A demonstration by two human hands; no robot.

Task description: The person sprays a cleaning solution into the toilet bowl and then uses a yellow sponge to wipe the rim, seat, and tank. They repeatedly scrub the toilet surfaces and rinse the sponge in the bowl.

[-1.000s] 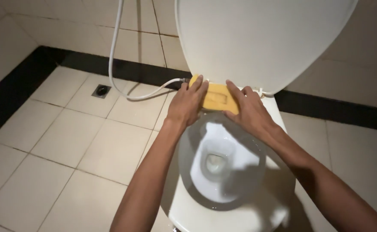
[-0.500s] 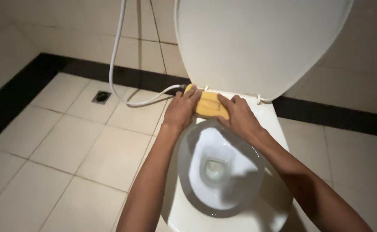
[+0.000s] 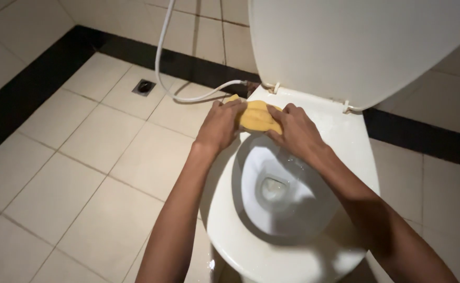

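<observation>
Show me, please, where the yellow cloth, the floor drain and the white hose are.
yellow cloth (image 3: 257,116), head view, its bunched middle between the hands.
floor drain (image 3: 144,87), head view, its dark centre.
white hose (image 3: 157,50), head view, its hanging stretch.

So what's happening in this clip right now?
A person leans over a white toilet with its lid raised. Both hands press a yellow cloth onto the back of the rim: the left hand at its left end, the right hand at its right. A white hose hangs over the tiled floor beside it.
</observation>
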